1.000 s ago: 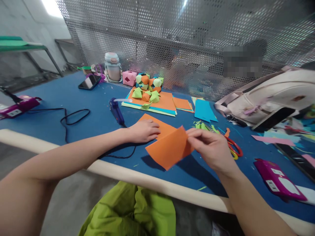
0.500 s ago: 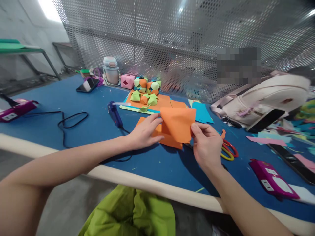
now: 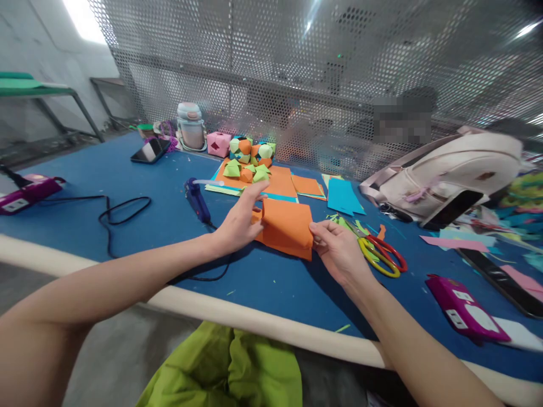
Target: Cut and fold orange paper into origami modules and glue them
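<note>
In the middle of the table lies a sheet of orange paper (image 3: 286,226), its upper layer bent over in a curve above another orange layer. My right hand (image 3: 339,249) pinches the paper's right edge between thumb and fingers. At the left edge is my left hand (image 3: 240,226), open with fingers apart; whether its fingertips touch the paper is unclear. Scissors (image 3: 384,257) with red and yellow handles lie right of my right hand, by green paper scraps (image 3: 339,220). A blue glue gun (image 3: 197,203) rests left of the paper.
Behind are folded paper pieces (image 3: 246,169), stacked orange sheets (image 3: 307,185), blue sheets (image 3: 343,196), a pink paper box (image 3: 218,144) and a bottle (image 3: 190,127). A pale backpack (image 3: 458,169), dark phone (image 3: 500,280) and purple power strip (image 3: 466,311) lie right. A black cord (image 3: 108,220) runs left.
The raised orange sheet has come down and left onto the layer beneath. My right hand moved left with it, uncovering the scissors. My left hand's fingers lifted and spread.
</note>
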Tool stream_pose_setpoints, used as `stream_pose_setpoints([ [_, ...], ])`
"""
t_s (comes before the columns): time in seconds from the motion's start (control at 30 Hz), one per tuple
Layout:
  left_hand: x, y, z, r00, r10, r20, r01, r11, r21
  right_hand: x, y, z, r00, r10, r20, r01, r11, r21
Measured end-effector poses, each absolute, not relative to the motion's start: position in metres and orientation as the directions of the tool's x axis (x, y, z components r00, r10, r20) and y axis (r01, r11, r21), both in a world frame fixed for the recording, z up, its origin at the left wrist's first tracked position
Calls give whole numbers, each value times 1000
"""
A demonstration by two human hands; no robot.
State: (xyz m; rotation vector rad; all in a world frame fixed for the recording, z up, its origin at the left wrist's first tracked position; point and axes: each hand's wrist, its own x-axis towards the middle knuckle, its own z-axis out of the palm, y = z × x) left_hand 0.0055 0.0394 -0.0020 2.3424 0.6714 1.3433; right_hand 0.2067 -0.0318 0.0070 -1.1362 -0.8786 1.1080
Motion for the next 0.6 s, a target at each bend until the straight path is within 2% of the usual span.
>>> stream_pose_setpoints([
  [0.13, 1, 42, 1, 577, 453, 680, 243, -890, 386, 206, -32, 7, 195, 979, -61, -198, -22, -980],
  [0.2, 0, 42, 2, 599, 456, 659, 224, -885, 408, 206, -33, 8, 185, 981, -64, -179, -30, -983],
  [0.33, 3, 40, 3, 477, 639, 603, 282, -762, 583, 203, -36, 9, 146, 989, 6, -101, 21, -995],
  [0.43, 6, 42, 3, 376, 782, 497, 322, -613, 722, 201, -36, 6, 77, 997, 1, -75, 7, -997],
  [0.5, 8, 46, 2, 304, 873, 382, 271, -464, 843, 203, -32, 2, 66, 998, 2, -62, 6, -998],
  [0.6, 11, 53, 0, 227, 953, 201, 73, -222, 972, 210, -24, -6, 126, 991, 54, 17, 52, -998],
])
